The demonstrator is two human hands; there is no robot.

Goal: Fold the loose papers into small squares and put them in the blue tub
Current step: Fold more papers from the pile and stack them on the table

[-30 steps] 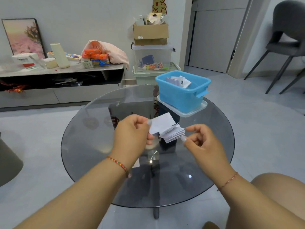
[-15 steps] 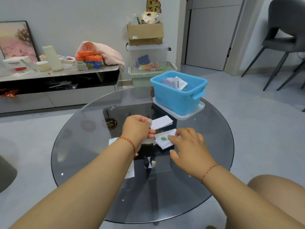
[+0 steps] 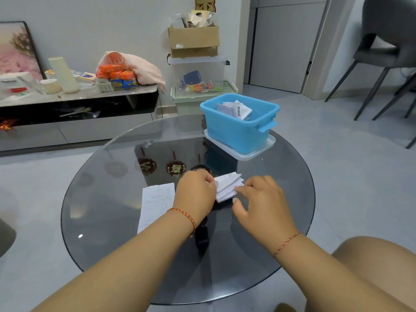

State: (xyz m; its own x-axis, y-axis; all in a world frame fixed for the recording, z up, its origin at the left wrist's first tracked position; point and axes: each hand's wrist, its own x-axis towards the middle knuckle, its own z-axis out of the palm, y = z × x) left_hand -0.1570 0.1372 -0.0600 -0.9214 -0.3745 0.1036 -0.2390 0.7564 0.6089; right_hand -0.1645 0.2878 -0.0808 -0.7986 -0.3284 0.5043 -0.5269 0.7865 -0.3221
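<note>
A small stack of folded white papers (image 3: pixel 228 185) lies at the middle of the round glass table (image 3: pixel 108 199). My left hand (image 3: pixel 194 192) pinches its left edge. My right hand (image 3: pixel 261 199) touches the stack's right side with its fingertips. A long unfolded receipt (image 3: pixel 156 203) lies flat on the glass to the left, partly under my left forearm. The blue tub (image 3: pixel 238 129) stands on a clear lid at the table's far right, with several folded papers (image 3: pixel 236 109) inside.
A low TV shelf (image 3: pixel 78 95) with packets, a cloth and a cup runs along the left wall. Stacked storage boxes (image 3: pixel 195 73) stand behind the table. Grey chairs (image 3: pixel 387 52) are at the far right. My knee (image 3: pixel 371 266) shows at the lower right.
The left hand has brought its folded paper down onto the stack on the glass. The right hand has shifted to the stack's right edge. The view has tilted down a little.
</note>
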